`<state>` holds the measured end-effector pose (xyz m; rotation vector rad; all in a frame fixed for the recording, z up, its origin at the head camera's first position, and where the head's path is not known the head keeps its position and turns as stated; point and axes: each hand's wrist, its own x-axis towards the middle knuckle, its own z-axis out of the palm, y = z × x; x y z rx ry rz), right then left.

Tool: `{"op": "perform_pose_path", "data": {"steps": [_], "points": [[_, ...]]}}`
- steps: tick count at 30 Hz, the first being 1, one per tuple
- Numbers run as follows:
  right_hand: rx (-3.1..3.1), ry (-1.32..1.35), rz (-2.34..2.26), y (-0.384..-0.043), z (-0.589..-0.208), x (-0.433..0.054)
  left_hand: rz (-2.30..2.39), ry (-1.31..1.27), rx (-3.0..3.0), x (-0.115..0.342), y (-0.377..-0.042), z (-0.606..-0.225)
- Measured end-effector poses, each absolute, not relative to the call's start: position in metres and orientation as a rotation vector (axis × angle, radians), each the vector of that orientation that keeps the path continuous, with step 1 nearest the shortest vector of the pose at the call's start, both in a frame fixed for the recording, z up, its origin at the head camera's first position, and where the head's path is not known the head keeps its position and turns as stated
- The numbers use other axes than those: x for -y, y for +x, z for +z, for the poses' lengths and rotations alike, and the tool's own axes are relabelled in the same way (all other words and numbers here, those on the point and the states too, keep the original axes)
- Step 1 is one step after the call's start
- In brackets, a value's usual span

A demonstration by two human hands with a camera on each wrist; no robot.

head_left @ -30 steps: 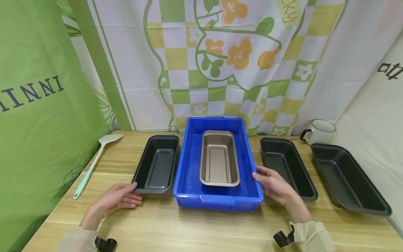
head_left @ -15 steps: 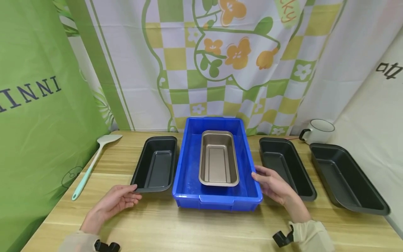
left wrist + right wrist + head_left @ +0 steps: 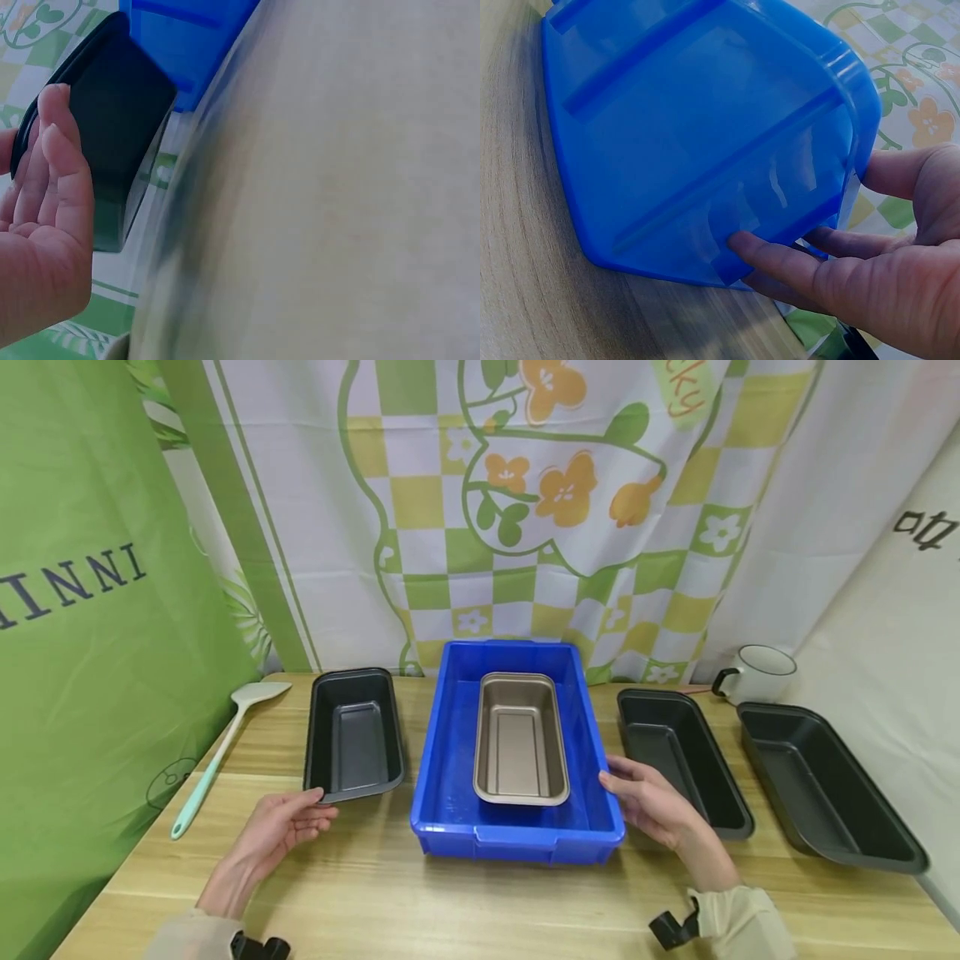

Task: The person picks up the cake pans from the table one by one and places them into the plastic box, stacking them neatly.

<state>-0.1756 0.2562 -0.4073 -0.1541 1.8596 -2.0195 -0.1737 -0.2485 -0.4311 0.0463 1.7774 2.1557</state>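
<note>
In the head view my left hand (image 3: 281,831) pinches the near left corner of a dark loaf pan (image 3: 356,735), thumb over the rim and fingers beneath it. The left wrist view shows that loaf pan (image 3: 120,127) tilted, its base above the wood. My right hand (image 3: 656,802) grips the right wall of a blue plastic bin (image 3: 517,839). Its thumb rests on the rim, and its fingers lie against the outer side of the bin (image 3: 690,150) in the right wrist view. A bronze loaf pan (image 3: 521,743) lies inside the bin.
Two more dark loaf pans stand at the right, a nearer one (image 3: 682,760) beside my right hand and a larger one (image 3: 825,785) beyond. A white mug (image 3: 761,672) sits behind them. A turner with a mint handle (image 3: 206,785) lies at the left. A patterned curtain (image 3: 420,502) hangs behind the table.
The dark loaf pan in my left hand has shifted left and slightly away from me, turning a little, so its gap to the bin is wider. My right hand and the bin have stayed put.
</note>
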Motion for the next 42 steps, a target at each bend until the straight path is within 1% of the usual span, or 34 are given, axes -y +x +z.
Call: {"op": "perform_pose_path", "data": {"steps": [6,27,36,42], "points": [[-1.859,-0.156,-2.02,-0.175,-0.408,-0.258,2.225,-0.007,-1.863,0.238,-0.178,-0.418],[-1.862,-0.15,-2.02,-0.175,-0.408,-0.257,2.178,0.196,-2.012,0.19,-0.209,-0.368],[-1.851,-0.157,-2.028,-0.176,-0.407,-0.256,2.181,0.245,-1.97,0.163,-0.212,-0.356],[-1.849,-0.157,-2.029,-0.175,-0.406,-0.256,2.104,0.285,-1.981,0.143,-0.219,-0.353]]}}
